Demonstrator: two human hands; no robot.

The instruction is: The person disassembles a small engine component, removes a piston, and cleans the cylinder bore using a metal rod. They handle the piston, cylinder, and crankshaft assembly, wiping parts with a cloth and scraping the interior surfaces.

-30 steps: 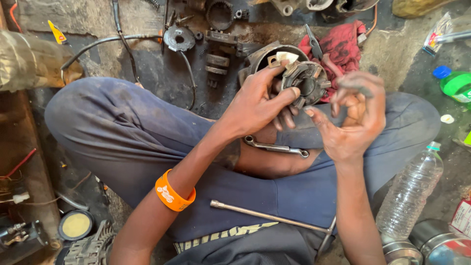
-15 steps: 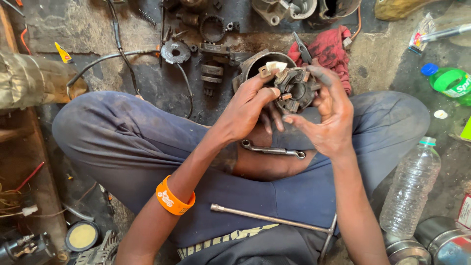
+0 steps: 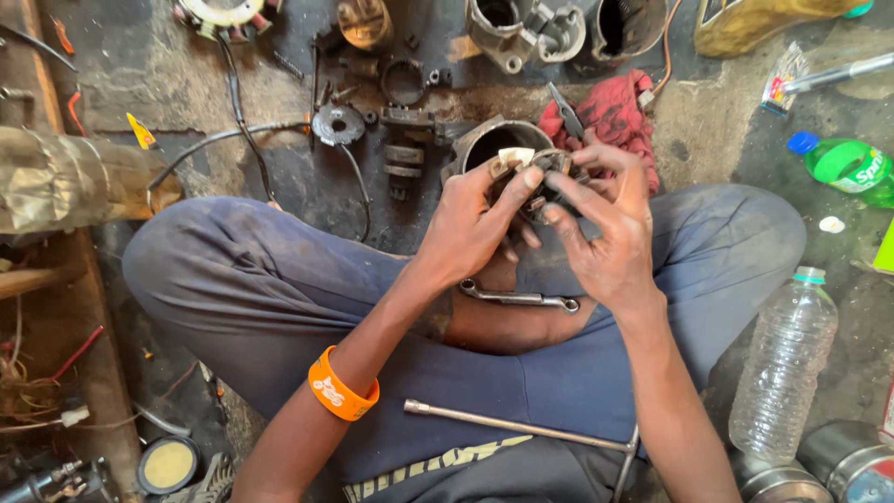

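Both hands, left hand (image 3: 470,228) and right hand (image 3: 610,233), grip small metal motor part (image 3: 535,177) above lap, steadying it; spanner (image 3: 517,298) rests on leg.

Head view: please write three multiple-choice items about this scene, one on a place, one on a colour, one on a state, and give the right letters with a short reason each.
1. Where does the spanner lie?
A. on the person's lap, below the hands
B. inside the clear bottle
C. on the red rag

2. What colour is the wristband on the left arm?
A. green
B. orange
C. black

3. How is the small metal part held?
A. it lies alone on the floor
B. by the right hand only
C. by both hands together

Answers: 1 A, it rests across the crossed legs under the hands. 2 B, the band shows orange. 3 C, the left hand and the right hand both close fingers on it.
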